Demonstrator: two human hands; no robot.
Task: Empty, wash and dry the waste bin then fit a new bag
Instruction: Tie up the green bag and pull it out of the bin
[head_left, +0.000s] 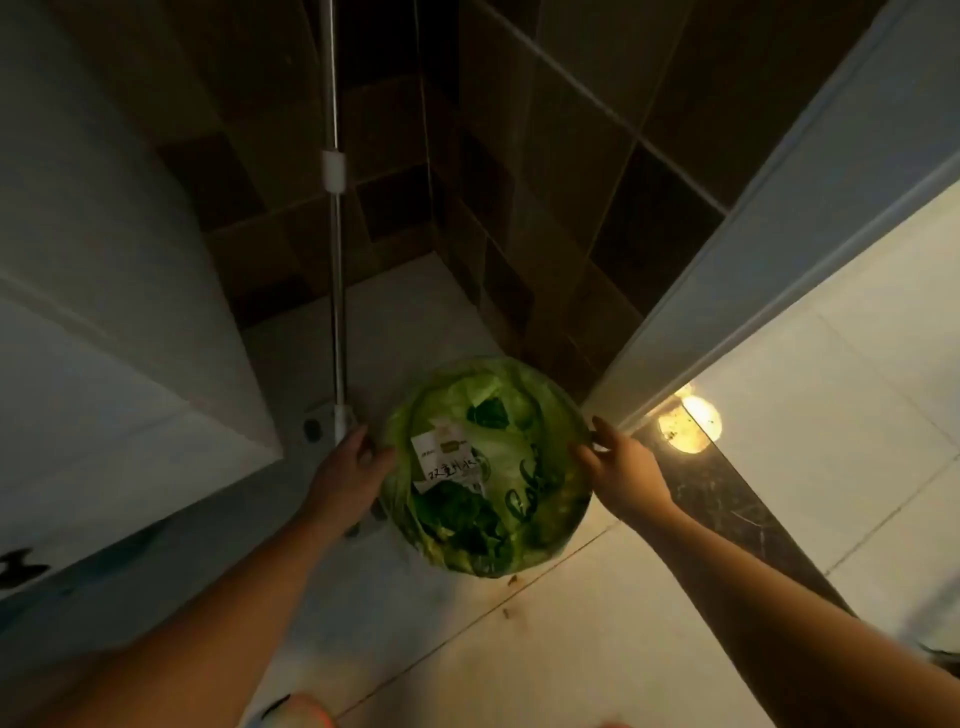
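A round waste bin (563, 410) stands on the floor in a dim tiled corner, lined with a green plastic bag (506, 452). Inside the bag lie green wrappers and a white paper label (447, 462) with writing. My left hand (348, 473) grips the bin's left rim, fingers curled over the bag's edge. My right hand (618, 467) holds the right rim, thumb and fingers pinching the bag there. Both arms reach down from the bottom of the view.
A mop handle (336, 260) stands upright just left of the bin, its base by my left hand. A white cabinet (119, 312) fills the left side. A white door frame (769, 249) runs on the right, with a lamp's reflection (688, 423) on the floor.
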